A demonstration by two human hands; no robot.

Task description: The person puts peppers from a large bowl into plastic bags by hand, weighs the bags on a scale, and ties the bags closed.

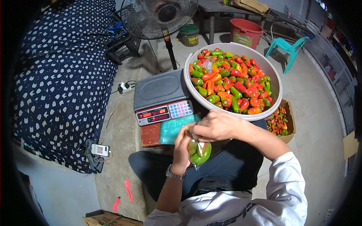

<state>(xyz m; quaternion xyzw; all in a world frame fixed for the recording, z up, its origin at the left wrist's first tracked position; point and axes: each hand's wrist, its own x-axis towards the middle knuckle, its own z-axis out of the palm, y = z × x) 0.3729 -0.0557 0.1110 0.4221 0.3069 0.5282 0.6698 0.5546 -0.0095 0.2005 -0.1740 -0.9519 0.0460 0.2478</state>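
Both my hands meet at the gathered neck of a clear plastic bag of peppers (199, 152), which hangs above my lap with green and reddish peppers inside. My left hand (182, 145), with a metal watch on its wrist, grips the neck from the left. From the right, my right hand (215, 125) pinches the same neck, its fingertips partly hidden. Just beyond lies a stack of teal plastic bags (174, 131) beside a digital weighing scale (164, 111) with a bare grey platform. A wide pale basin (278, 93) full of red, orange and green peppers (232, 82) stands ahead, right.
A cardboard box (291, 117) of small peppers sits below the basin's right side. Farther back are a pedestal fan (167, 14), a red bucket (245, 31) and a teal plastic chair (288, 49). On the left, a phone (100, 150) lies near a cat-print cloth (65, 84).
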